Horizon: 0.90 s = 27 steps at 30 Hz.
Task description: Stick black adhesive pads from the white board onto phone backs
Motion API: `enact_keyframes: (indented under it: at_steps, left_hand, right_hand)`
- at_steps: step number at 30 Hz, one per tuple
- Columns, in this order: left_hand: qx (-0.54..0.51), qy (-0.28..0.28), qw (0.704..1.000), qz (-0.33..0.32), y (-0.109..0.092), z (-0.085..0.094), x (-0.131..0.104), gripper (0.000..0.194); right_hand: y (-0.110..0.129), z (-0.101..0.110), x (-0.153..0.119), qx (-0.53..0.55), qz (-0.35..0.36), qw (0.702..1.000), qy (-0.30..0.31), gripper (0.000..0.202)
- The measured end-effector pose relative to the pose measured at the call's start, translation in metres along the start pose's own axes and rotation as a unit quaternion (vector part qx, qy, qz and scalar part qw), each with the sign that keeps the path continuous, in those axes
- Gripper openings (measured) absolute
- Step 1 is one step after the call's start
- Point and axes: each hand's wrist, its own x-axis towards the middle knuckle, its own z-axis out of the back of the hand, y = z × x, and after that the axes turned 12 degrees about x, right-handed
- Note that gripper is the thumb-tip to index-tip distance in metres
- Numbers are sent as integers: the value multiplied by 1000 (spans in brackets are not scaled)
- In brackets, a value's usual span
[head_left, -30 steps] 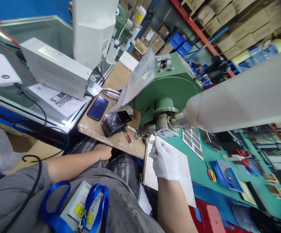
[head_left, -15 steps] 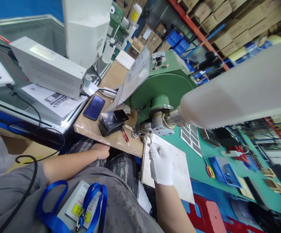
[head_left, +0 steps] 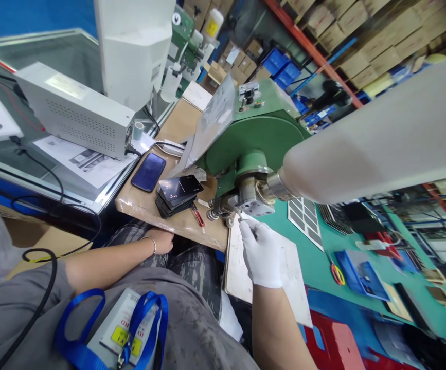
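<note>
My right hand (head_left: 260, 253), in a white glove, is just below the metal head (head_left: 254, 199) of a green machine (head_left: 259, 141). Thumb and forefinger are pinched together beside the small metal fittings (head_left: 223, 206); a tiny thin piece seems to be at the fingertips, too small to name. Beneath this hand lies a white board (head_left: 290, 280). My left hand (head_left: 162, 241), bare, rests over my lap against the edge of the brown worktop (head_left: 134, 204), its fingers mostly hidden. Near it are a stack of black phone-like panels (head_left: 179, 190) and a red tool (head_left: 198, 215).
A phone (head_left: 148, 172) lies left of the stack. A grey perforated box (head_left: 79, 110) stands on the glass table at left. A large pale cylinder (head_left: 377, 139) juts across the right. On the green bench (head_left: 311, 264) are scissors (head_left: 337, 274) and a blue tray (head_left: 361, 275).
My right hand has shifted slightly right and up, and its wrist has turned a little. The left hand stays at the worktop edge. The view has moved slightly.
</note>
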Motion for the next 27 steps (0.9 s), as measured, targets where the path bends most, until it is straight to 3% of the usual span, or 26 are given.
enact_keyframes:
  at_steps: [18,27]
  left_hand:
    - [7,-2,1000,-15,3,-2,4,28]
    - [-7,-7,1000,-10,3,1,2,29]
  right_hand:
    - [8,0,5,-116,82,990,10,13]
    - [9,-5,4,-159,89,983,30,27]
